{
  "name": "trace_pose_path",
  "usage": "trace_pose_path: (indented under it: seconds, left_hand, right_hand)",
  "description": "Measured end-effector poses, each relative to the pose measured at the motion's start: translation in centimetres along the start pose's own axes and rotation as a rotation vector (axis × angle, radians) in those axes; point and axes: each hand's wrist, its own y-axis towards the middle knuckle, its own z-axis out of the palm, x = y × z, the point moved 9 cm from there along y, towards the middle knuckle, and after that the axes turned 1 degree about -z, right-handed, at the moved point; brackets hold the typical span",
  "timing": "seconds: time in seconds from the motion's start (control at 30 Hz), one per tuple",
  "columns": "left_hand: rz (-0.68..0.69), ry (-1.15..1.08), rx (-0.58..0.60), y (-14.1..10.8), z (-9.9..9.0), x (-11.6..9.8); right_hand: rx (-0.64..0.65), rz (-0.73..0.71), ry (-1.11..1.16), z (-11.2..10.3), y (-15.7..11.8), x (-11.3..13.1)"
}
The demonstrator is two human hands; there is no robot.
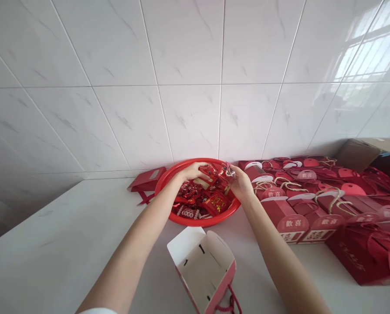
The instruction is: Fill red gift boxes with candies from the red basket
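A red plastic basket (196, 221) stands by the wall, holding many red-wrapped sweets (188, 198). My left hand (195, 171) reaches over its back rim, fingers closed on a shiny red candy packet (208, 171). At the basket's right side, my right hand (241, 184) pinches a small candy in a clear and red wrapper (228, 172). A square red packet with gold print (217, 203) lies on the heap below my hands. Nearer me sits an open box (203, 270), white inside and pink-red outside, with a dark red cord handle and nothing inside it.
Rows of closed red gift boxes (293, 218) with rope handles fill the right side. A darker red box (361, 257) stands in front of them, a cardboard carton (358, 152) behind. A flat red box (147, 179) lies left of the basket. Behind is a tiled wall (188, 113).
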Motion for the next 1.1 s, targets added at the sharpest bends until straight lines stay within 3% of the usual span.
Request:
trace_pose_path:
  seconds: [0.27,0.7,0.9,1.1]
  left_hand:
    - [0.116,-0.150,-0.054,0.4,0.0,-1.4]
    - [0.145,0.003,-0.175,1.0,-1.8,-0.9]
    - [0.040,0.186,-0.155,0.7,-3.4,0.4]
    - [-0.182,0.454,0.037,-2.5,-3.9,3.9]
  right_hand:
    - [-0.014,0.011,0.031,0.0,-0.1,-0.1]
    - [-0.005,0.027,0.014,0.0,0.0,-0.2]
    - [0.007,0.027,0.032,0.3,-0.2,0.0]
    - [0.018,0.042,0.033,0.6,-0.4,-0.1]
